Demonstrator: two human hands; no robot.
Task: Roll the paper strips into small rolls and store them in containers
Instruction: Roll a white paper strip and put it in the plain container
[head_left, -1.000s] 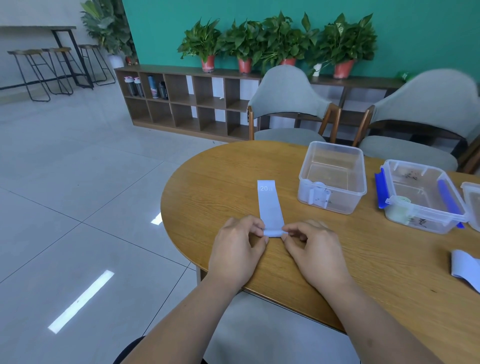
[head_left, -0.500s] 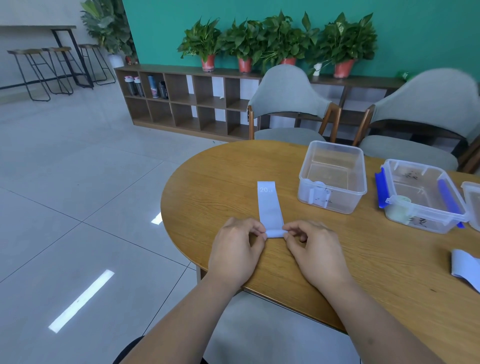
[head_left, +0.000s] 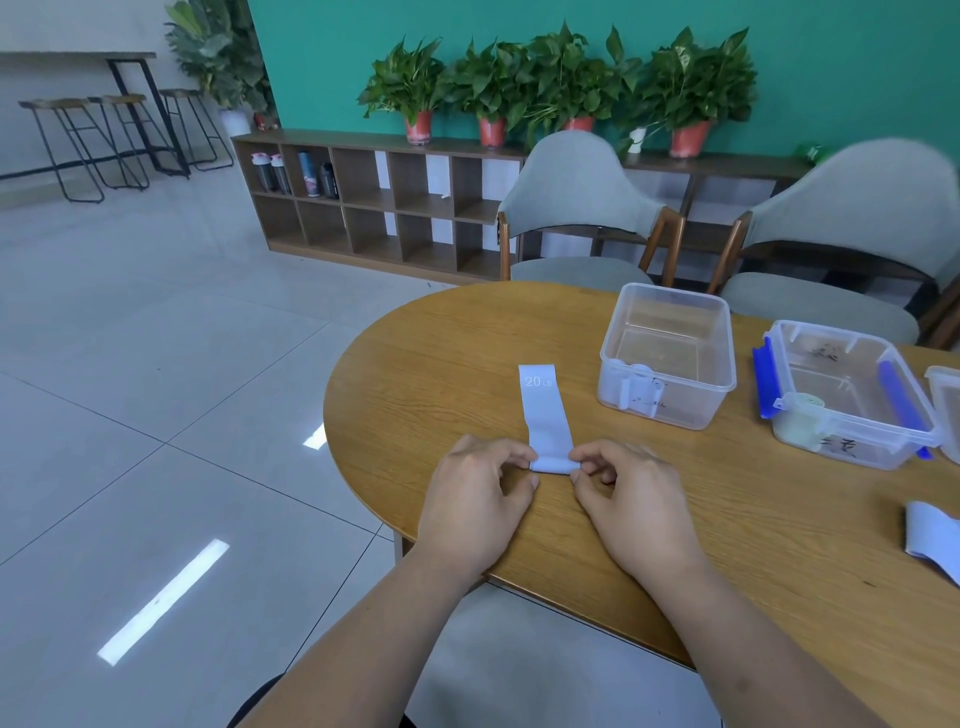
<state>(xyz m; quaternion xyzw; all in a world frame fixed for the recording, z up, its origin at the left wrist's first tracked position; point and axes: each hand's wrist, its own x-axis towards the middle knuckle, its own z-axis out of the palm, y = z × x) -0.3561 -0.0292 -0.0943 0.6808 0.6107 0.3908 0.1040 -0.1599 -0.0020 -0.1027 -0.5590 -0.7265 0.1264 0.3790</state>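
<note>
A pale blue strip (head_left: 543, 415) marked "20 LB" lies flat on the wooden table (head_left: 727, 519), pointing away from me. Its near end is curled into a small roll. My left hand (head_left: 475, 506) pinches the roll's left end and my right hand (head_left: 631, 506) pinches its right end. An open clear container (head_left: 670, 353) stands behind and to the right of the strip. Further right is a clear box with blue clips (head_left: 852, 395), holding a pale green roll in its near left corner. A second pale strip (head_left: 930, 535) lies at the right edge.
Part of another clear container (head_left: 945, 400) shows at the far right edge. Two grey chairs (head_left: 576, 218) stand behind the table. The table's curved left rim drops off to tiled floor. A low shelf with potted plants lines the green wall.
The rolled end has grown slightly as both hands turn it forward along the strip. The strip's flat part looks a little shorter.
</note>
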